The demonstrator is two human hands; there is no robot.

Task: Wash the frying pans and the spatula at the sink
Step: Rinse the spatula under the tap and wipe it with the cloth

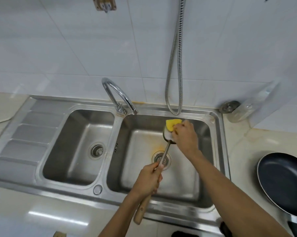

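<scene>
Spatula (165, 153), metal blade on a long shank with a wooden grip: held over the right basin of the sink (219, 134), blade up near the back wall, grip end reaching out past the front rim

Hands: well apart, one at each end of the tool. Left hand (148, 180) was clamped round the shank where it met the wood; right hand (184, 134) pressed a yellow sponge (172, 124) against the blade.

Step in hand, as judged: scrubbing the blade. Done well, the left grip would stay firm so the blade could not twist under the sponge. Both faces, the edges and the neck where shank joined blade would each want a pass, with the tool kept low over the basin so drips fell inside. No stream showed at the tap (115, 94), so a rinse likely remained.

Containers:
- Right basin: a drain strainer (167, 159) with an orange stain beside it.
- Left basin (79, 146): a drain strainer in its floor.
- Frying pan (284, 182): dark inside facing up, on the counter (243, 151) right of the sink, nothing visible in it
</scene>
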